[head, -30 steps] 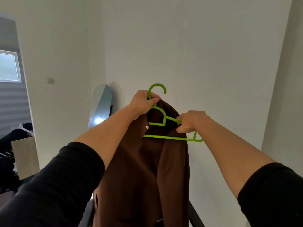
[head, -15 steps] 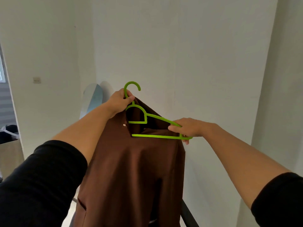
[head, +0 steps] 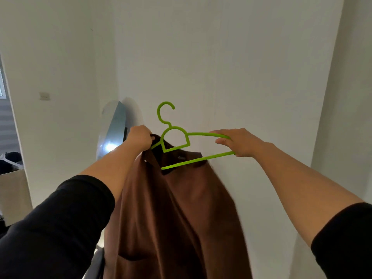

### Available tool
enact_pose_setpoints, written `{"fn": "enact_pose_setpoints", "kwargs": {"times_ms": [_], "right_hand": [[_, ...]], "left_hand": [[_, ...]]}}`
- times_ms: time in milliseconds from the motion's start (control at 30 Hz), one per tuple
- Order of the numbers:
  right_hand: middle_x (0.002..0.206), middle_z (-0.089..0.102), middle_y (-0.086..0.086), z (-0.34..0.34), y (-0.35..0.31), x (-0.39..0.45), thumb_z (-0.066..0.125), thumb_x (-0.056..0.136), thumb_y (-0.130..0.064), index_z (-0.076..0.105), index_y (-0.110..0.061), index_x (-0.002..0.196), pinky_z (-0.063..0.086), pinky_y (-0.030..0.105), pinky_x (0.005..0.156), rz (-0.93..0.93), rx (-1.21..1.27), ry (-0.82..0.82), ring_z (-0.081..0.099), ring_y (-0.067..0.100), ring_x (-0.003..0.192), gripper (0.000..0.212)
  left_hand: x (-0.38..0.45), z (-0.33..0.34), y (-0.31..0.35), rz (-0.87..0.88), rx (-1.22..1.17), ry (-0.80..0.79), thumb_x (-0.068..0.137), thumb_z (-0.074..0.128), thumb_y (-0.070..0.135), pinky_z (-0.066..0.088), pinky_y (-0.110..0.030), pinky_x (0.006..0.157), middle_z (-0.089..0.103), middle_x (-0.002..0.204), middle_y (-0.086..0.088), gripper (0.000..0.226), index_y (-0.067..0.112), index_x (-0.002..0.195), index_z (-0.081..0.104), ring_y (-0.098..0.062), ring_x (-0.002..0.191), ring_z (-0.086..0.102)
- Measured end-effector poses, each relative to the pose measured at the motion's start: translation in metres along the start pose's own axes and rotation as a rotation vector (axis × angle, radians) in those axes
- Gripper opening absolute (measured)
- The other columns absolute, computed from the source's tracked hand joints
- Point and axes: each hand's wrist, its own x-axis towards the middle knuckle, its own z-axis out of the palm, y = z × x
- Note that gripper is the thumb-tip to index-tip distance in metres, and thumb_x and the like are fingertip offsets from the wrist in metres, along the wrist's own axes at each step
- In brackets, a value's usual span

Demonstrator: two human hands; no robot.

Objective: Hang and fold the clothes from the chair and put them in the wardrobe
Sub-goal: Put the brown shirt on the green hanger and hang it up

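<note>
A brown jacket [head: 173, 214] hangs in front of me from a bright green plastic hanger [head: 182, 141]. My left hand [head: 140, 138] is closed on the jacket's collar at the hanger's left shoulder. My right hand [head: 235, 142] grips the hanger's right end, which sticks out bare of cloth. The hanger is tilted, its right side higher. Its left arm is inside the jacket. The hook points up, free of any rail.
White walls stand close ahead and to the right. A tall oval mirror [head: 113, 131] leans in the corner at left. A cardboard box [head: 13, 194] with dark clothes is at the far left. A light switch [head: 44, 96] is on the left wall.
My right hand slid outward to the hanger's right end. The jacket's right shoulder has come off that arm, and the hanger has risen clear of the collar.
</note>
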Motion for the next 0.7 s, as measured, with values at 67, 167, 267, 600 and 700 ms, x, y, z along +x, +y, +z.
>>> {"fn": "enact_pose_setpoints", "kwargs": {"times_ms": [67, 167, 267, 600, 700], "right_hand": [[0.078, 0.052, -0.002, -0.006, 0.008, -0.004, 0.045, 0.096, -0.042, 0.048, -0.039, 0.132, 0.047, 0.026, 0.055, 0.035, -0.009, 0.006, 0.050, 0.019, 0.057, 0.036], [0.082, 0.053, -0.002, -0.012, 0.017, -0.012, 0.044, 0.097, -0.041, 0.049, -0.035, 0.132, 0.045, 0.025, 0.053, 0.070, -0.016, 0.025, 0.050, 0.018, 0.057, 0.036], [0.091, 0.054, 0.000, -0.006, 0.018, -0.015, 0.043, 0.097, -0.040, 0.051, -0.033, 0.130, 0.043, 0.025, 0.054, 0.071, -0.024, 0.081, 0.050, 0.016, 0.059, 0.035], [0.087, 0.054, 0.003, 0.038, 0.003, -0.016, 0.038, 0.099, -0.038, 0.056, -0.022, 0.122, 0.043, 0.032, 0.066, 0.025, 0.013, 0.106, 0.049, 0.021, 0.073, 0.033], [0.076, 0.052, -0.004, 0.043, -0.001, -0.017, 0.040, 0.100, -0.036, 0.058, -0.021, 0.116, 0.044, 0.026, 0.056, 0.002, 0.235, 0.123, 0.048, 0.016, 0.060, 0.029]], "left_hand": [[0.001, 0.008, -0.008, -0.066, 0.037, 0.006, 0.099, 0.042, 0.023, 0.044, -0.033, 0.082, 0.062, 0.113, -0.018, 0.033, 0.001, 0.111, 0.063, -0.033, 0.104, 0.058], [-0.004, 0.012, -0.013, -0.152, 0.036, 0.012, 0.094, 0.047, 0.013, 0.047, -0.033, 0.079, 0.061, 0.112, -0.020, 0.026, -0.001, 0.111, 0.062, -0.034, 0.104, 0.057], [-0.013, 0.006, 0.000, -0.212, -0.114, -0.008, 0.090, 0.055, 0.012, 0.041, -0.026, 0.067, 0.064, 0.112, -0.008, 0.021, 0.006, 0.107, 0.065, -0.025, 0.103, 0.060], [-0.004, -0.008, 0.059, -0.187, -0.857, 0.062, 0.096, 0.042, 0.014, 0.052, -0.022, 0.056, 0.056, 0.085, -0.012, 0.025, -0.003, 0.100, 0.059, -0.018, 0.066, 0.057], [0.001, -0.025, 0.066, -0.159, -0.845, 0.069, 0.094, 0.040, 0.018, 0.053, -0.038, 0.080, 0.061, 0.089, -0.018, 0.025, 0.007, 0.081, 0.058, -0.033, 0.085, 0.062]]}}
